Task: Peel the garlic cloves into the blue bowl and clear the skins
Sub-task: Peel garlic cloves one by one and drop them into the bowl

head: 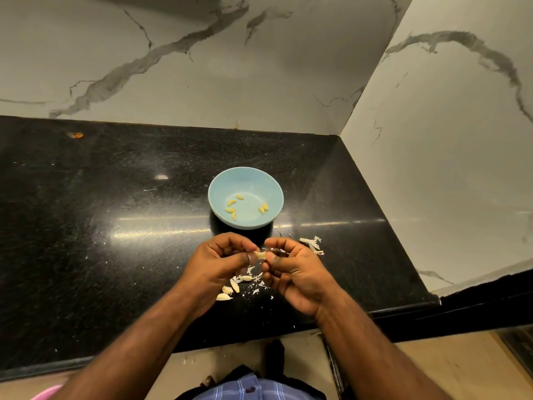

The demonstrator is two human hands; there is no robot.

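Note:
A blue bowl [246, 180] stands on the black counter and holds several peeled yellow garlic cloves [232, 210]. Just in front of it, my left hand [219, 264] and my right hand [294, 269] meet above the counter. Both pinch one garlic clove [260, 254] between thumb and fingers. Under my hands lie several unpeeled cloves [235, 285] among bits of white skin [255, 290]. A small heap of skins [312, 244] lies on the counter to the right of my right hand.
The black granite counter [115, 226] runs left, and its front edge crosses below my forearms. Marble walls close the back and the right side, forming a corner. A pink object [46, 393] shows at the bottom left, below the counter edge.

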